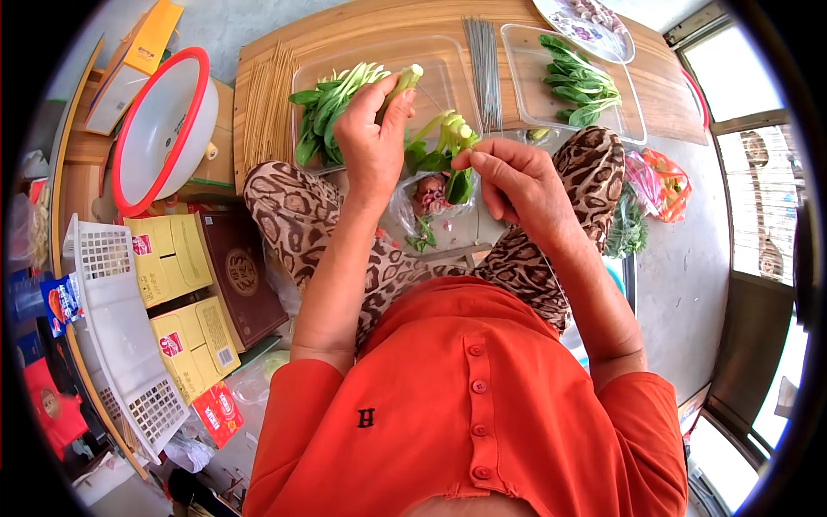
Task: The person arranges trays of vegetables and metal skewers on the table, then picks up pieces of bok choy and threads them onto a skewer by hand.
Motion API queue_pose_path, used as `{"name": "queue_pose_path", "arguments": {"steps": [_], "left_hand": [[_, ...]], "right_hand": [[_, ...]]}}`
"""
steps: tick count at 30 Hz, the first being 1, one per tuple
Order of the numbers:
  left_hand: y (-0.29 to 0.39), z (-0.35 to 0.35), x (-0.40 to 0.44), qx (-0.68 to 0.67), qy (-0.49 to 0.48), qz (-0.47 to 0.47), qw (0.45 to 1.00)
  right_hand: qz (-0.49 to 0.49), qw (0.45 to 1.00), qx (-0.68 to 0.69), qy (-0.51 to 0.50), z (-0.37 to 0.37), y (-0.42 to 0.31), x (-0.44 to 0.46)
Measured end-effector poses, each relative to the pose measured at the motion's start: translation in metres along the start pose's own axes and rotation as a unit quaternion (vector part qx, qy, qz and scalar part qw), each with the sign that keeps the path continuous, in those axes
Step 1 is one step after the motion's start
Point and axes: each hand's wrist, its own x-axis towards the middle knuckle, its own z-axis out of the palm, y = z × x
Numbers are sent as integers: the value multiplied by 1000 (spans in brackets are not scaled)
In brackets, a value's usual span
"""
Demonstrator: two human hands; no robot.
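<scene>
1. Wooden table (362, 26) along the far side of the room; its near edge is partly hidden by the person's knees. Dark lens borders cut off the corners of the view.
2. Left hand (375, 129): fingers closed around a thick pale green stalk (411, 76), cut end up, held above the left clear tray (444, 62). The stalk's lower part is hidden by the palm.
3. Right hand (521, 181): thumb and forefinger brought together beside a leafy stem (452, 129). Cannot tell whether they pinch it.
4. Leafy greens (320, 121) lie in the left tray, partly covered by the left hand. More greens (581, 82) lie in the right clear tray (524, 73).
5. Wooden skewers (271, 99) lie left of the trays; thin metal rods (482, 69) lie between them.
6. Patterned plate (562, 17): cut off at the top; contents unclear.
7. Reddish matter (432, 194) below the hands: unidentifiable.
</scene>
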Motion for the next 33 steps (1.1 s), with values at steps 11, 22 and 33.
{"name": "queue_pose_path", "arguments": {"steps": [11, 22, 33], "left_hand": [[3, 2, -6, 26, 4, 60, 998], [19, -16, 7, -293, -271, -106, 911], [1, -26, 21, -239, -346, -160, 893]], "right_hand": [[3, 1000, 20, -5, 2, -6, 1], [18, 998, 34, -47, -13, -16, -1], [28, 998, -25, -49, -26, -12, -4]]}}
